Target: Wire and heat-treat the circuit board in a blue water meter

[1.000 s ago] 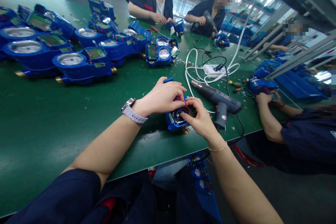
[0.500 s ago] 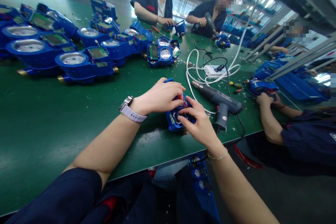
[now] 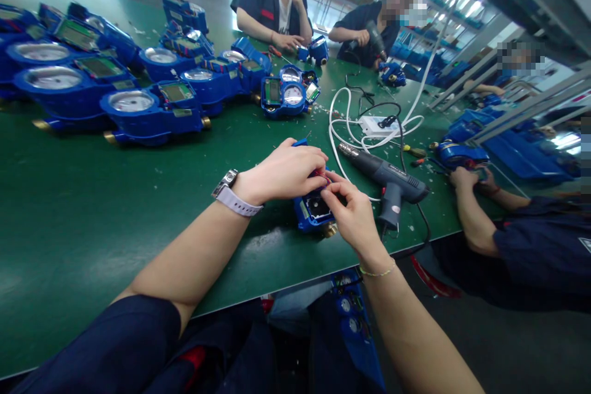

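A blue water meter (image 3: pixel 307 212) with an uncovered compartment lies on the green table in front of me. My left hand (image 3: pixel 290 171) reaches over its far part, thumb and fingertips closed on thin red wires (image 3: pixel 327 180). At the near right of the meter, my right hand (image 3: pixel 353 212) pinches at the same wires with thumb and forefinger. The exact spot it grips is partly hidden by the fingers. Between the hands and the meter's near end, a black recess with a round centre shows. A brass fitting (image 3: pixel 330 231) sticks out below my right hand.
A heat gun (image 3: pixel 390 181) lies close on the right, beside a white power strip (image 3: pixel 378 125) and looped cables. Several blue meters (image 3: pixel 148 114) stand at the left and back. Co-workers sit across and to the right; one co-worker's hand (image 3: pixel 464 178) is near another meter.
My right hand's fingers have drawn together into a pinch and shifted off the near compartment, baring the black recess. The left hand stays nearly in place. A co-worker opposite has raised a hand.
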A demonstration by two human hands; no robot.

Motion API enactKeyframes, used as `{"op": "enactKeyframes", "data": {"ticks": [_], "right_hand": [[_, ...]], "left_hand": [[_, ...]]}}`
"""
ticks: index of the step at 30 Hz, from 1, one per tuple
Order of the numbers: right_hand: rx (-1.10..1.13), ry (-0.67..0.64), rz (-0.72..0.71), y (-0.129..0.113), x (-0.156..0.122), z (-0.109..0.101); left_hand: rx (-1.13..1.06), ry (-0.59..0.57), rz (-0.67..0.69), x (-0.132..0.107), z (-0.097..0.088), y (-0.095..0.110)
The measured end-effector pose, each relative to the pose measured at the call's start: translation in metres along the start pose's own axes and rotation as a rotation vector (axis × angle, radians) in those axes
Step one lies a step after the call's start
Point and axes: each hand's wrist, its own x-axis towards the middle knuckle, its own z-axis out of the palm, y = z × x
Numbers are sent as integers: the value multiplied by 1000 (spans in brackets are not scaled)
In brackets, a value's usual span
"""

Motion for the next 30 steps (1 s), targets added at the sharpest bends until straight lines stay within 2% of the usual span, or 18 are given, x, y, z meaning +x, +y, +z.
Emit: {"op": "enactKeyframes", "data": {"ticks": [5, 9, 15, 19, 22, 26, 30], "right_hand": [[152, 22, 43, 3, -4, -5], [172, 69, 25, 9, -11, -8], [-124, 40, -106, 7, -12, -4], [-155, 55, -140, 9, -8, 0], [-142, 79, -174, 14, -9, 2], [-108, 59, -255, 15, -12, 0], [-79, -63, -370, 14, -14, -4]], "left_hand": [[-39, 10, -16, -1, -4, -5], [-85, 31, -58, -4, -8, -8], [-140, 56, -42, -7, -17, -2], [-301, 139, -43, -14, -23, -1], [-391, 209, -86, -23, -20, -5], [-497, 147, -193, -40, -6, -12], [-598, 30, -260, -62, 6, -14]]}}
